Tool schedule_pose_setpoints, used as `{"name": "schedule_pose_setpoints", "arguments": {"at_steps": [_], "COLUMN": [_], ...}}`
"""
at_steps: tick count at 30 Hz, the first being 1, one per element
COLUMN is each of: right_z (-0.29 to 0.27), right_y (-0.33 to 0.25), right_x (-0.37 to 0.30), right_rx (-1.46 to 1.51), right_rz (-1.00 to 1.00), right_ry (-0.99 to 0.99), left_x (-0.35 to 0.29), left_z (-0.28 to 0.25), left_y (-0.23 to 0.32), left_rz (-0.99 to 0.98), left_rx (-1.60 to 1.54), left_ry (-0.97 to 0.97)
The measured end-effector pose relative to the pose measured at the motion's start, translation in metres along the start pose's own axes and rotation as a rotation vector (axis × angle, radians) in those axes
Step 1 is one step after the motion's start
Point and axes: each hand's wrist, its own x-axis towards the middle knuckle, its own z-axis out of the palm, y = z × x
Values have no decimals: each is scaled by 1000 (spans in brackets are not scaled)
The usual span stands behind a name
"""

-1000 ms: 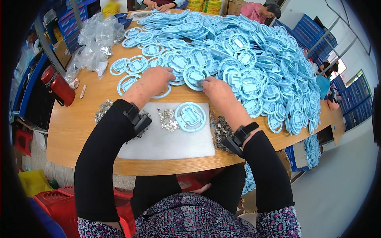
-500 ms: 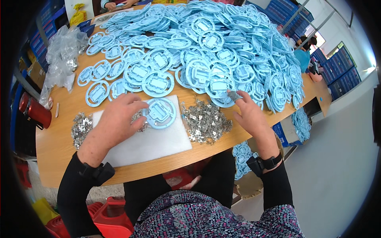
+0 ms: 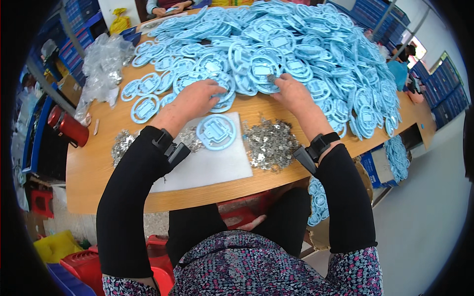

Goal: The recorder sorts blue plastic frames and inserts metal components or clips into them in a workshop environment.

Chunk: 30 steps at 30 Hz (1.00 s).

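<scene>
My left hand is over the near edge of a heap of light-blue round plastic parts, fingers curved and apart at the rim of one part. My right hand reaches to the heap's front, its fingertips closed on a few small grey metal pieces. One light-blue round part lies by itself on a white foam sheet, below my left hand. To the right of the sheet is a pile of small silver metal pieces. More lie at the sheet's left, partly behind my left forearm.
Clear plastic bags and a red flask stand at the table's left. Across the table are another person's hands. Boxes of blue parts sit below the right edge. Red stools are at lower left.
Both hands have moved forward to the heap, the right one also leftward with its metal pieces. My left hand has left the round part on the foam sheet. The view has shifted.
</scene>
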Motion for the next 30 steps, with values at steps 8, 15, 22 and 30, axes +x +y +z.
{"name": "schedule_pose_setpoints", "arguments": {"at_steps": [8,15,22,30], "right_z": [-6,-22,-39,-57], "right_y": [1,-5,-6,-79], "right_x": [-9,-27,-70,-144], "right_rx": [282,92,113,875], "right_rz": [153,174,38,260], "right_ry": [-65,-100,121,19], "left_x": [-50,-61,-50,-81], "left_z": [-37,-12,-14,-34], "left_y": [57,84,85,97], "left_rz": [-279,-279,-378,-477], "left_rx": [-72,159,78,-338], "left_ry": [-197,-160,-154,171]}}
